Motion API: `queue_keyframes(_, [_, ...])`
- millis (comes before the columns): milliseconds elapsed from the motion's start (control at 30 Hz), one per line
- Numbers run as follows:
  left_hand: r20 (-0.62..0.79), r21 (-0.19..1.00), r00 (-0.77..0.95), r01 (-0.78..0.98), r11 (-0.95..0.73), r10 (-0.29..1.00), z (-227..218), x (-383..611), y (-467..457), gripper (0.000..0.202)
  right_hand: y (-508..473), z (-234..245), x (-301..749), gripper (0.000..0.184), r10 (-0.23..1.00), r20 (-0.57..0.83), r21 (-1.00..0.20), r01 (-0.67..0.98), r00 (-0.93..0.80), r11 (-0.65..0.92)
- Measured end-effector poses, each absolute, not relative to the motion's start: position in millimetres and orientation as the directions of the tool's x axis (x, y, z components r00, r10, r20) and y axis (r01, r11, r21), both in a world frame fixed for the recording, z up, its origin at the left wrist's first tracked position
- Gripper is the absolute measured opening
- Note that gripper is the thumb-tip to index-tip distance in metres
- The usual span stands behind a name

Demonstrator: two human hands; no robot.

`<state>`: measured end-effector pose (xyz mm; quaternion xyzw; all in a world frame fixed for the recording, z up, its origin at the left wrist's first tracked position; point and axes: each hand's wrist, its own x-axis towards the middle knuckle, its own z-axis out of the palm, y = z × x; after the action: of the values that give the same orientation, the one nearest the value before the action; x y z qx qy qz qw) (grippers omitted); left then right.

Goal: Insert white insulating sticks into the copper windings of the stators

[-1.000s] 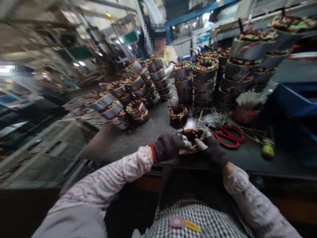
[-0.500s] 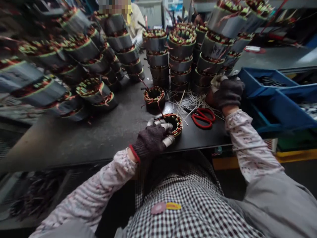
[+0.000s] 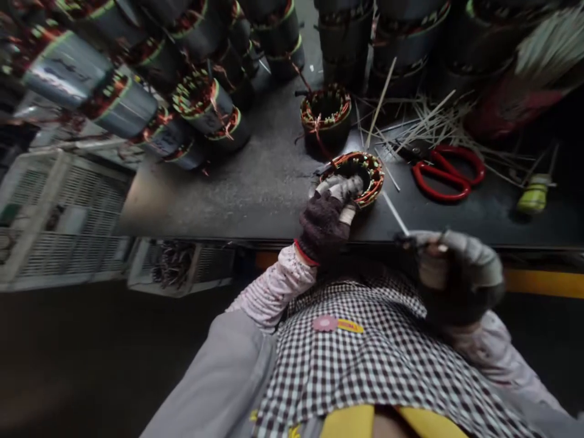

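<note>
My left hand [image 3: 331, 207], in a dark glove with pale wrapped fingertips, grips a small motor stator [image 3: 376, 182] at the table's front edge. Its fingers reach into the bore and the thumb stays outside. Copper windings and pale green insulation ring the stator's top. My right hand [image 3: 460, 267], similarly gloved and blurred, is closed on a thin pale stick [image 3: 396, 213] that points up-left toward the stator. A dark bit shows at its fingertips; I cannot tell what it is. Behind stands another wound stator [image 3: 326, 118].
Red-handled scissors [image 3: 449, 173] lie right of the stator, near scattered pale sticks [image 3: 424, 128]. A red container [image 3: 506, 112] holds a bundle of similar sticks. A yellow-green piece [image 3: 533, 193] lies at right. Stacked stators [image 3: 68, 67] line the back and left; white crates [image 3: 50, 213] stand below left.
My right hand has come from the far right of the table to the front edge, now with a thin pale stick. My view has tilted down. The left hand keeps its grip.
</note>
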<state>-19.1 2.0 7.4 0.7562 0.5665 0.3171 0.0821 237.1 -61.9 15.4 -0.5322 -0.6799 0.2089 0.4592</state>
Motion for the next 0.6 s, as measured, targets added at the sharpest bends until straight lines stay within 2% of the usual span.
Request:
queue_keyframes(67, [0.397, 0.477, 0.126, 0.818, -0.321, 0.909, 4.7, -19.2, 0.9, 0.040, -82.8, 0.8, 223.7, 0.010, 0.816, 0.577, -0.681, 0.529, -0.037, 0.506])
queue_keyframes(133, [0.402, 0.460, 0.119, 0.831, -0.313, 0.908, 5.5, -20.0, 3.5, 0.039, -83.0, -1.5, 218.0, 0.025, 0.755, 0.649, -0.616, 0.520, -0.092, 0.592])
queue_keyframes(233, [0.400, 0.427, 0.134, 0.848, -0.314, 0.907, 10.2, -20.2, 9.1, 0.042, -68.1, 11.0, 214.5, 0.024, 0.795, 0.586, -0.644, 0.505, -0.158, 0.575])
queue_keyframes(367, [0.420, 0.374, 0.131, 0.877, -0.302, 0.898, 13.5, -17.9, 11.2, 0.047, -63.0, 26.9, 208.1, 0.022, 0.830, 0.530, -0.632, 0.572, -0.173, 0.523])
queue_keyframes(600, [0.488, 0.311, 0.165, 0.885, -0.348, 0.857, 8.0, -15.6, 6.9, 0.047, -58.5, 13.6, 206.3, 0.027, 0.740, 0.651, -0.533, 0.591, -0.170, 0.605])
